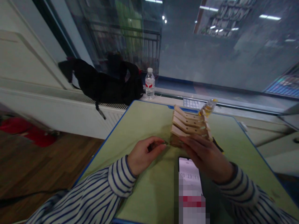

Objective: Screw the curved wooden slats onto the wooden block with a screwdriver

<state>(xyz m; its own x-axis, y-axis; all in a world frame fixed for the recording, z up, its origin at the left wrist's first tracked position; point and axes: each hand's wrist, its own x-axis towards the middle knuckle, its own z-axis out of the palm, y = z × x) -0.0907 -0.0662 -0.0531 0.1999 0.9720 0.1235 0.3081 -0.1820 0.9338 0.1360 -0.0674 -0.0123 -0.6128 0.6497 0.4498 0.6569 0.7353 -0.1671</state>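
Observation:
A light wooden rack (pixel 187 128) of several angled slats with small holes stands on the green table (pixel 142 121). Over its near right side lies my right hand (pixel 207 157), its fingers closed against the front wood and partly hiding it. Just left of the rack, my left hand (pixel 143 155) pinches a small, thin, dark metal-looking piece (pixel 166 142) between thumb and forefinger; its exact kind is too small to make out. Below the rack, a phone (pixel 189 174) showing a running timer lies face up near my right wrist.
A black and yellow tool (pixel 218 145) lies right of the rack. Behind it is a tilted bottle (pixel 208 107) with yellow parts. A water bottle (pixel 149 85) and a black bag (pixel 112 87) sit along the window ledge. The table has a blue edge.

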